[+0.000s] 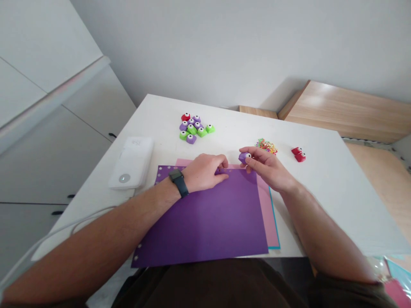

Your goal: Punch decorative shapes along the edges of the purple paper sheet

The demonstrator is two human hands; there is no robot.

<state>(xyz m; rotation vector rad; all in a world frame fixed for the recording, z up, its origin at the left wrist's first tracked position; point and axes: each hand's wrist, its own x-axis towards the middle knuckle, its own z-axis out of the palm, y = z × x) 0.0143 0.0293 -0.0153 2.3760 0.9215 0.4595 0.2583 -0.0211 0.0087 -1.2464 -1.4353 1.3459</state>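
Observation:
A purple craft punch [244, 158] with a white button is held between the fingers and thumb of my right hand [268, 166], just over the top right corner of the purple sheet. The purple paper [212, 222] has small star-shaped holes along its left edge and top left. My left hand [207, 171] rests on the sheet near its top edge. Its fingers are bent, with a gap between thumb and forefinger, and nothing shows in them. Under the purple sheet lie a pink sheet [270, 220] and a blue-edged one.
Several red, purple and green punches [192, 127] cluster at the back of the white table [324, 205]. Colourful paper bits [266, 146] lie beyond my right hand. Two red punches [299, 155] sit farther right. A white device [131, 162] with a cable stands at left.

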